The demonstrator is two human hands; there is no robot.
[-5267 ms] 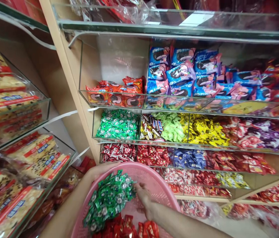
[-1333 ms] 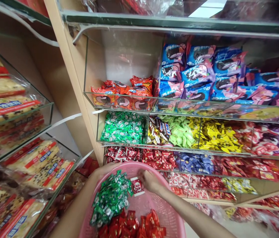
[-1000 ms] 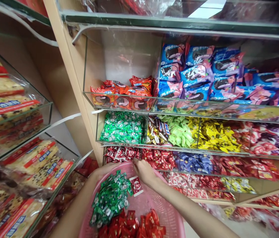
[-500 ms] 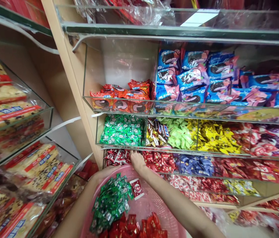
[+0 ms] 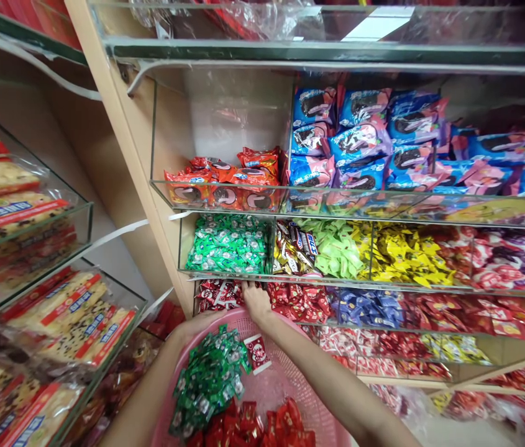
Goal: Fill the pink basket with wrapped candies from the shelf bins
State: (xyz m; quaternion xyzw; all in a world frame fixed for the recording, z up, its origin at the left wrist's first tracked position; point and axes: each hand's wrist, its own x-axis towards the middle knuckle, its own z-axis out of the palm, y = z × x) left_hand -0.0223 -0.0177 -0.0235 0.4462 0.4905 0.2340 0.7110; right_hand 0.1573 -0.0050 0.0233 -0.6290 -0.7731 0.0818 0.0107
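The left hand [image 5: 197,324] has the pink basket [image 5: 285,382] by its rim, just below the shelves; the right hand [image 5: 257,302] is in at the red-and-white packets [image 5: 218,295], and whether it's gripping any, I can't tell! Danger here: one-sided support could tip out the green sweets [image 5: 210,379], and the glass edge [image 5: 225,275] above could knock packets loose.

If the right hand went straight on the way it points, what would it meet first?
Probably the red-and-white candies in the bin below the shelved green candies; the right hand may already touch them, as depth is unclear here.
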